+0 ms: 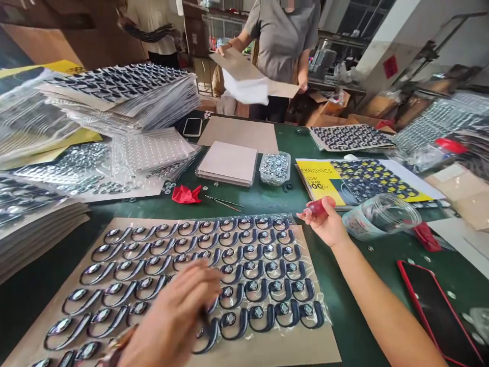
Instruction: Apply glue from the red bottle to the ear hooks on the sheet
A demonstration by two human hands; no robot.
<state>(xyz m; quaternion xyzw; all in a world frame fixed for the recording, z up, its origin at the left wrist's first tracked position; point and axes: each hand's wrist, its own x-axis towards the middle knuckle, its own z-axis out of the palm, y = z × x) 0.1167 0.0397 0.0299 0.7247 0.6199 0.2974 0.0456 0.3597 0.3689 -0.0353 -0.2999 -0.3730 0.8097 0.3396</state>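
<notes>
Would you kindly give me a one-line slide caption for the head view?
Left hand over a card of black hooked parts, right hand holding a small red item, on a green table.

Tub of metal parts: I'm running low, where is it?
Head view, centre: the tub of metal parts sits between the stack of pale boards and the yellow sheet.
</notes>
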